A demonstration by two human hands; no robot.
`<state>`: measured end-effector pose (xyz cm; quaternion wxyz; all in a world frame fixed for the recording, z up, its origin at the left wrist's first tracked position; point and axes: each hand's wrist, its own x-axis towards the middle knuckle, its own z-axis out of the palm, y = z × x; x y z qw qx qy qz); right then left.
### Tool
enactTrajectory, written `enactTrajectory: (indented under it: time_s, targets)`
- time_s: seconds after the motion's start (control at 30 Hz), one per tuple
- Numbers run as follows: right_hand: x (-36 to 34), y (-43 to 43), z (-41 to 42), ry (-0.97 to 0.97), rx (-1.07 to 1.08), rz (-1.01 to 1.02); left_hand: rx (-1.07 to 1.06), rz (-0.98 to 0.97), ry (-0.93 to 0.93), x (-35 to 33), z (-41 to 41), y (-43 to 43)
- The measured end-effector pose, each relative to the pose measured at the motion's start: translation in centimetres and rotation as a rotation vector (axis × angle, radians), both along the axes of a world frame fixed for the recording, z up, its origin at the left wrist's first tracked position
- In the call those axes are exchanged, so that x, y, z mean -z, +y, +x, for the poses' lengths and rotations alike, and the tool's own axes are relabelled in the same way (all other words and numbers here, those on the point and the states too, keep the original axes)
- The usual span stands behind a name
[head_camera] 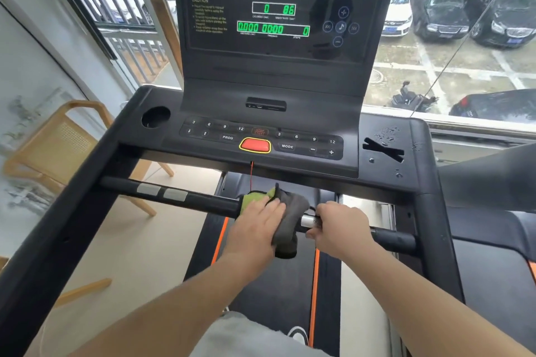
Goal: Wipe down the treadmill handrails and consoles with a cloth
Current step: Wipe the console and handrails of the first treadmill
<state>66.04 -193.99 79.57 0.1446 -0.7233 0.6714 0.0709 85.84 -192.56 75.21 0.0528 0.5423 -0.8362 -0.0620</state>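
1. Your left hand [258, 221] grips the grey and green soft cloth [291, 213] around the black round handrail bar [203, 202].
2. Your right hand [339, 226] grips the same bar, just beside the cloth.

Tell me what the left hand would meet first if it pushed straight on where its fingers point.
The grey fold of the cloth, bunched right at the left hand's fingertips on the crossbar. Past that, probably the front edge of the console, though depth is unclear.
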Motion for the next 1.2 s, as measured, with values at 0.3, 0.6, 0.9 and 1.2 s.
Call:
enactTrajectory:
  time_s: [0.3,0.6,0.9,1.2]
  targets:
    - [-0.4,0.3,0.2,0.009,-0.027,-0.006,-0.306,0.348,-0.029,-3.4,-4.7,-5.5]
    - [0.5,0.3,-0.1,-0.011,-0.044,-0.028,0.06,-0.072,-0.151,4.7,1.9,4.5]
    - [-0.1,0.4,0.0,0.044,-0.05,-0.017,-0.063,0.037,-0.099,-0.4,-1.9,-0.8]
    - [-0.4,0.5,0.3,0.036,-0.022,0.023,-0.239,0.421,-0.082,-3.1,-4.4,-6.5]
